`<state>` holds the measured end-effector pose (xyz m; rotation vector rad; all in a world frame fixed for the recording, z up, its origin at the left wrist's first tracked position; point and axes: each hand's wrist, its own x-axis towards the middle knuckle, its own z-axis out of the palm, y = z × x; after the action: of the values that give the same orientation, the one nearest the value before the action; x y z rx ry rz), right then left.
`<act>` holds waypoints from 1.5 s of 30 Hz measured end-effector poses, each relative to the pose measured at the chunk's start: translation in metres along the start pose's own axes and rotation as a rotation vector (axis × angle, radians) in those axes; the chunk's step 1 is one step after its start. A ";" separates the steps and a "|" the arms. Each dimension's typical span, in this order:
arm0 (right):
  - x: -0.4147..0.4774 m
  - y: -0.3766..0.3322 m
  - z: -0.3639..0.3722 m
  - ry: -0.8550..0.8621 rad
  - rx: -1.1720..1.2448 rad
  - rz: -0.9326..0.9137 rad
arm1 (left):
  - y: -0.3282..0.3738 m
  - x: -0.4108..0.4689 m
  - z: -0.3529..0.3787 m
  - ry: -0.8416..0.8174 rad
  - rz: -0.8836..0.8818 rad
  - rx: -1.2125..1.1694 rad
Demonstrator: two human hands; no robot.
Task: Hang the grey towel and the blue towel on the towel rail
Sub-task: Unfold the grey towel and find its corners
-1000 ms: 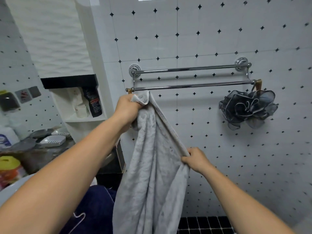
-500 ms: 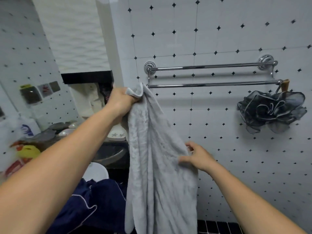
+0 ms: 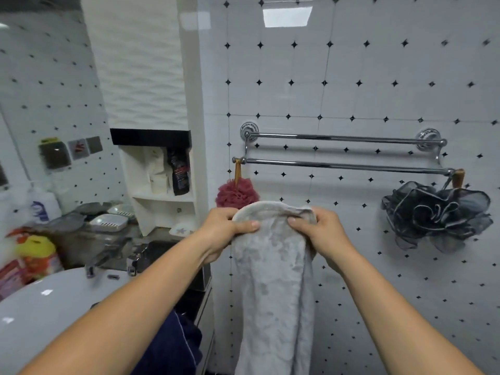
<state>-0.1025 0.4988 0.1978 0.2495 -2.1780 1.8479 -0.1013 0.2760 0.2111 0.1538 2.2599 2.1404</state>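
Observation:
The grey towel (image 3: 273, 288) hangs down in front of me, its top edge bunched between both hands. My left hand (image 3: 224, 228) grips the top left corner and my right hand (image 3: 322, 234) grips the top right. Both hands are below the chrome double towel rail (image 3: 343, 165) on the tiled wall, apart from it. The blue towel (image 3: 173, 345) lies low at the bottom, under my left forearm, partly hidden.
A red bath pouf (image 3: 236, 192) hangs from the rail's left hook, a dark grey pouf (image 3: 435, 212) from the right hook. A white sink (image 3: 40, 307) with a tap (image 3: 94, 262) sits at left, beside a cluttered counter and a corner shelf (image 3: 162, 196).
My right hand rose from the towel's side edge to its top edge beside my left hand. The left hand dropped lower, uncovering the red pouf, and the view shifted.

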 end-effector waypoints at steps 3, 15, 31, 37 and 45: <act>-0.004 -0.002 0.000 -0.181 -0.056 0.033 | 0.001 0.009 0.005 0.048 0.125 0.076; 0.009 -0.038 0.012 -0.043 -0.248 -0.109 | -0.044 -0.004 0.047 -0.057 0.128 -0.118; -0.013 -0.009 0.002 -0.506 -0.389 -0.016 | -0.025 0.004 0.040 -0.102 0.223 0.192; -0.006 -0.021 -0.015 -0.212 -0.160 -0.024 | -0.045 -0.001 0.024 -0.163 0.161 0.069; 0.012 -0.051 -0.065 0.027 0.283 0.047 | -0.138 -0.006 -0.038 -0.184 -0.177 0.305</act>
<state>-0.0921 0.5548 0.2586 0.2289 -1.9148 2.1716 -0.1059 0.2310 0.0753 0.1428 2.3750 1.6187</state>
